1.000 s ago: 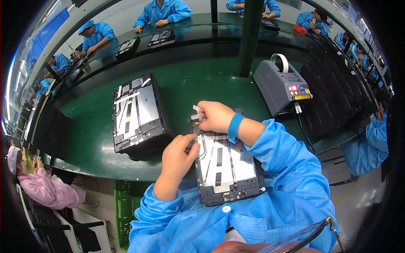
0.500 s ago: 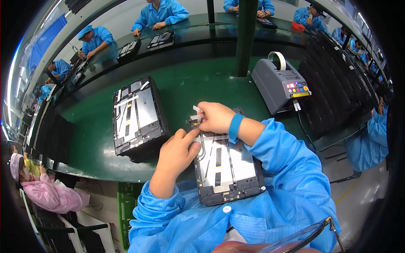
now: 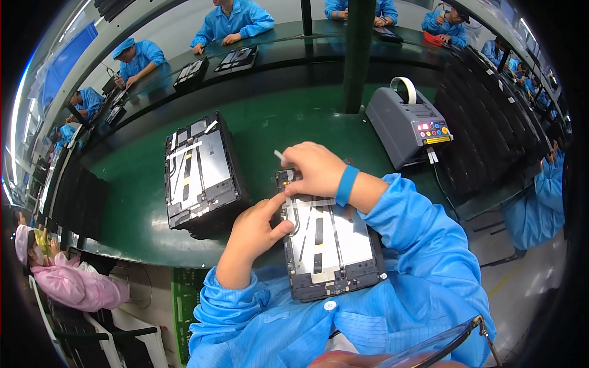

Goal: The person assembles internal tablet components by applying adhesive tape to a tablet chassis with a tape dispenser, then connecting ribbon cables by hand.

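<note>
An opened tablet with a black frame, silver plates and dark flat cables lies in front of me, its near end close to my body. My right hand, with a blue wristband, is over its far left corner. A short strip of white tape sticks out from between its thumb and fingers. Close beside it, my left hand touches the tablet's upper left edge with an outstretched index finger, its thumb apart and nothing held. My right hand hides part of the tablet's far end.
Left of the tablet stands a stack of similar opened tablets on the green table. A grey tape dispenser stands at the back right, beside tall stacks of black trays. A green post rises behind; co-workers sit beyond.
My right hand has shifted slightly, and the tape strip in it now points further left. A white piece seen at the tablet's corner no longer shows. My left thumb has moved away from the index finger.
</note>
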The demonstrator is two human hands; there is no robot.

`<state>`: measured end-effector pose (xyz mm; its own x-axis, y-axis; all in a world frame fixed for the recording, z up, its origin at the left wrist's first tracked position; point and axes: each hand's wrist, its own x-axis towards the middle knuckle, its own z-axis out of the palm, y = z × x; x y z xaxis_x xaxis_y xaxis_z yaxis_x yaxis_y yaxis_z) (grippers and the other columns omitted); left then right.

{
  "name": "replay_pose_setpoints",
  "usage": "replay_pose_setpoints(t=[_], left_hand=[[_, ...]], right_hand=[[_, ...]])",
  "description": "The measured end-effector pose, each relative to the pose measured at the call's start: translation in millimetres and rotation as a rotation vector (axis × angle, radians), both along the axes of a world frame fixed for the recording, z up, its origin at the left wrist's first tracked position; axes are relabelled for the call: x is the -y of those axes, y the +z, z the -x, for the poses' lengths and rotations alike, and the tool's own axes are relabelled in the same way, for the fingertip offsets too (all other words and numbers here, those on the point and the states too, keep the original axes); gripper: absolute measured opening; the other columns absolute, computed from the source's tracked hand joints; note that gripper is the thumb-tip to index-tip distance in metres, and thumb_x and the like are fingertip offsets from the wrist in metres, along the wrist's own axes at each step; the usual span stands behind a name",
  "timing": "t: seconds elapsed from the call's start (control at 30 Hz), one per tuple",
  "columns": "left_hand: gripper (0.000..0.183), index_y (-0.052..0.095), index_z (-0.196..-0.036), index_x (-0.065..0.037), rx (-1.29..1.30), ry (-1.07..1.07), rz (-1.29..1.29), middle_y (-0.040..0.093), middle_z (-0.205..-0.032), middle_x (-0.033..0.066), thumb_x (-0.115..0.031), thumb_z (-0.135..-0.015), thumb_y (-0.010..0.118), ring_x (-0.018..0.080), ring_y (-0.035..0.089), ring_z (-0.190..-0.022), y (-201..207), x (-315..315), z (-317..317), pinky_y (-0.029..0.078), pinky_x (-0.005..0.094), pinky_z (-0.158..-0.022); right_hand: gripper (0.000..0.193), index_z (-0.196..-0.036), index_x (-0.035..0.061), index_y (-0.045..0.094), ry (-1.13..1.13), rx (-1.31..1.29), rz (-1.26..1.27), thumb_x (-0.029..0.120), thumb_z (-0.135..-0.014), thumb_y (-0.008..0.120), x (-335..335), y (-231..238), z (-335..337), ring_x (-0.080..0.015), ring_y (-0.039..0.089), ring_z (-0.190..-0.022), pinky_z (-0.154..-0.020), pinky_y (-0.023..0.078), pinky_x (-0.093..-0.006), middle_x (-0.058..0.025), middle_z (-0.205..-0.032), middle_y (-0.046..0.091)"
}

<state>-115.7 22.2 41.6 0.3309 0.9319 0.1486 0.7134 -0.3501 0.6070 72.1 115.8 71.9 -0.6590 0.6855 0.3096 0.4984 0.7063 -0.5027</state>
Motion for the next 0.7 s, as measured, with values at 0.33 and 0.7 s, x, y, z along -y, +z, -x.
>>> replay_pose_setpoints(t=[0.33, 0.7], left_hand=[[0.056, 0.051, -0.125, -0.014, 0.037, -0.003, 0.048, 0.062, -0.096, 0.0149, -0.042, -0.078, 0.064, 0.0333, 0.061, -0.085, -0.5, 1.9, 0.5, 0.049, 0.0398, -0.072], [0.053, 0.051, -0.124, -0.014, 0.032, 0.006, 0.061, 0.062, -0.098, 0.0154, -0.038, -0.078, 0.064, 0.033, 0.061, -0.087, 2.1, 2.5, -1.3, 0.048, 0.0396, -0.074]], right_hand=[[0.024, -0.086, 0.0018, 0.067, 0.14, -0.286, 0.769, 0.023, -0.075, 0.072, -8.4, -5.1, -10.3, -0.017, 0.059, -0.076, -0.07, 0.047, -0.0299, -0.0064, -0.079, 0.061], [0.024, -0.084, 0.0003, 0.067, 0.051, 0.383, 0.245, 0.023, -0.078, 0.058, -23.1, 12.3, 7.2, -0.0322, 0.063, -0.072, -0.069, 0.049, -0.039, -0.0174, -0.077, 0.065]])
